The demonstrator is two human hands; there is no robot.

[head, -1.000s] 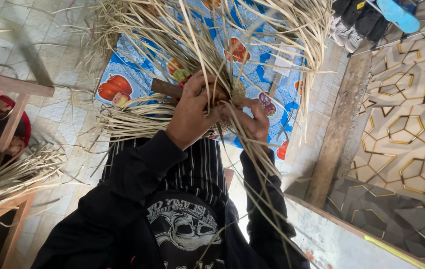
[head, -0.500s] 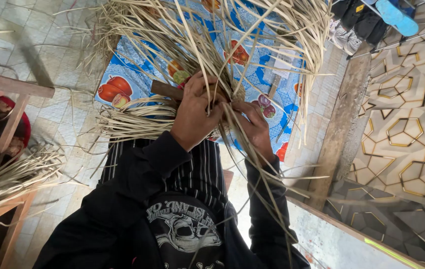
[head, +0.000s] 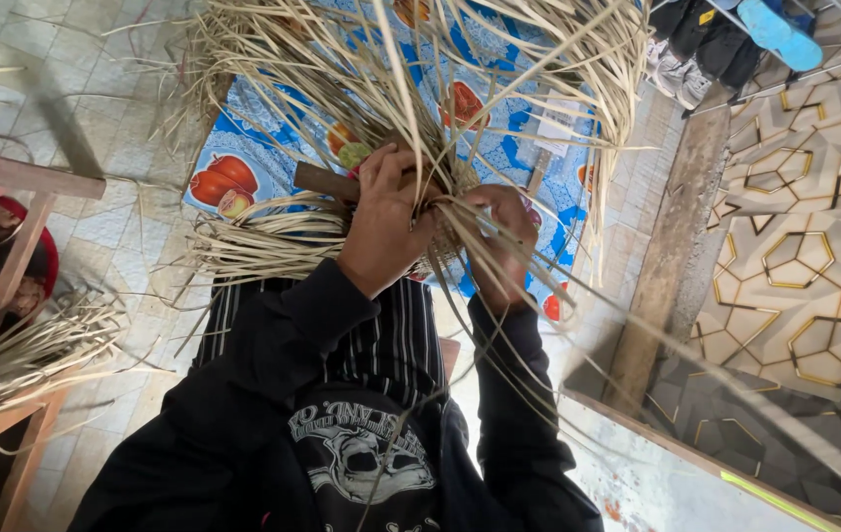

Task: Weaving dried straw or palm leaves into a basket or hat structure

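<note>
Head view: my left hand (head: 381,232) is closed around the gathered middle of a bundle of pale straw-coloured strips (head: 411,108), and my right hand (head: 501,241) pinches a few of those strips just beside it, fingers curled tight. The bundle sits between both hands, raised in front of my chest, its loose ends fanning up and out to either side. The strips look flat, thin and dry; I judge them light and springy, stiff enough to hold a curve yet likely to crack if creased sharply, so the crossing point where they bunch is the best place to grip. A dark wooden piece (head: 327,182) pokes out left of my left hand. Beneath lies a blue fruit-print cloth (head: 243,167) on the tiled floor (head: 115,89).
</note>
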